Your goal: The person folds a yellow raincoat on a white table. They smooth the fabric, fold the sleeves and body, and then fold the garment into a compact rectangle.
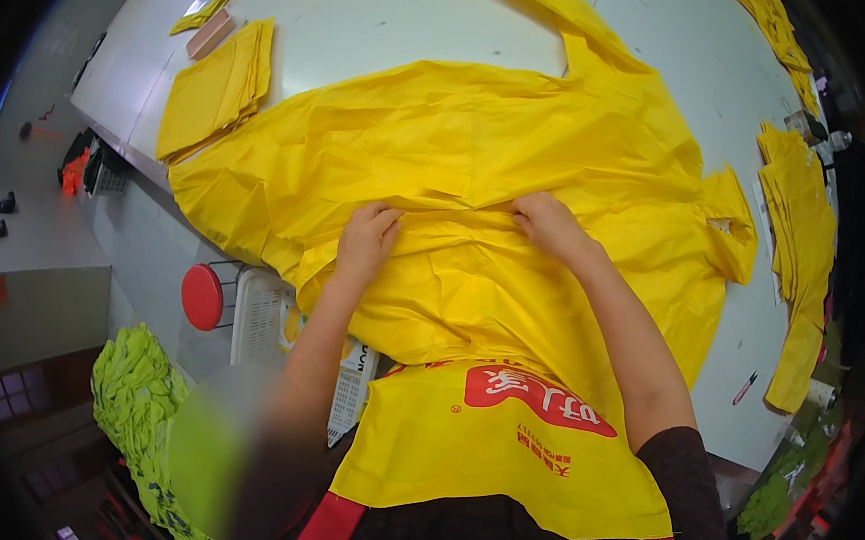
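Observation:
A large sheet of thin yellow fabric [383, 116] lies spread and wrinkled over the table before me. My left hand [368, 243] pinches a raised fold of it near the middle. Across from it, my right hand [550, 225] grips the same fold, its fingertips tucked into the cloth. Between the two hands the fold runs roughly level. Toward the right the fabric narrows to a bunched end [728, 226]. A yellow apron [421, 440] with a red print and red straps covers my front; where it meets the fabric, I cannot tell them apart.
The white table [420, 23] carries folded yellow cloth stacks at the left [219, 90] and right [795, 255]. A pinkish block [210, 34] rests by the left stack. A dark pen [745, 388] lies at right. Below left are a red stool [202, 296], white basket [259, 313] and green cloth heap [138, 390].

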`<move>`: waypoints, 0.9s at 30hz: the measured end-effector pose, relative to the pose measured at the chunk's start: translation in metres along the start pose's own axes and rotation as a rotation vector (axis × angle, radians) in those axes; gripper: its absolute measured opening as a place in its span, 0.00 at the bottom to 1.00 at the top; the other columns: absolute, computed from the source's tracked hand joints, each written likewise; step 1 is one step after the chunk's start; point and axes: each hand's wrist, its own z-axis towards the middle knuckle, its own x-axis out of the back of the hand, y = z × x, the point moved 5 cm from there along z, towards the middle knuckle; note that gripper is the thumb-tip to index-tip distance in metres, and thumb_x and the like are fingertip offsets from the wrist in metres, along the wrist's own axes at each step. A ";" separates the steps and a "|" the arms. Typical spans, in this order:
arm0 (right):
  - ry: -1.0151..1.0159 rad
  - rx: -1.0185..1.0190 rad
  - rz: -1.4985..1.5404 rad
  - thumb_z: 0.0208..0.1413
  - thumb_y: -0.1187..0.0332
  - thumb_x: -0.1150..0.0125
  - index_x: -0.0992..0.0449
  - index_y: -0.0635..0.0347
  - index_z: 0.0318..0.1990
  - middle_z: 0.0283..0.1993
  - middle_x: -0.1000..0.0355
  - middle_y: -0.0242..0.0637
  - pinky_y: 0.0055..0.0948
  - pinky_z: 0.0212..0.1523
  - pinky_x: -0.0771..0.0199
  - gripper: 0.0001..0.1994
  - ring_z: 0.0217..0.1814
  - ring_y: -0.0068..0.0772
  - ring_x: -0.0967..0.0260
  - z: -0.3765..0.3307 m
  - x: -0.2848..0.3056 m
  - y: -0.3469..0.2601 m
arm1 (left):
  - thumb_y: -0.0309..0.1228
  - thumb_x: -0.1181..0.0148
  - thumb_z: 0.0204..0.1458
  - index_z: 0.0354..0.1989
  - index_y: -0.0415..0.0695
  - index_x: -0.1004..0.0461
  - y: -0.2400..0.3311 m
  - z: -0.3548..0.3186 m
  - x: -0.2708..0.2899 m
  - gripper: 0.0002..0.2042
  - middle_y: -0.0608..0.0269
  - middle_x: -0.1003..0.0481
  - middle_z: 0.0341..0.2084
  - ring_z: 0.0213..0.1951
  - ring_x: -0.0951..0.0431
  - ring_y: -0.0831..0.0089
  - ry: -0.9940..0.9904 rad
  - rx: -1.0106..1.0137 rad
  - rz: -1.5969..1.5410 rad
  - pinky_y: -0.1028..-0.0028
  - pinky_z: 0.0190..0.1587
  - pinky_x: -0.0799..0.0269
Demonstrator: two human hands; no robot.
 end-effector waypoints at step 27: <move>-0.335 -0.441 0.165 0.35 0.73 0.33 0.25 0.62 0.26 0.23 0.27 0.33 0.24 0.26 0.32 0.08 0.25 0.24 0.32 0.037 -0.001 0.039 | 0.31 0.34 0.40 0.23 0.38 0.24 -0.068 0.020 -0.028 0.09 0.66 0.27 0.16 0.20 0.32 0.80 -0.445 0.663 -0.309 0.77 0.24 0.36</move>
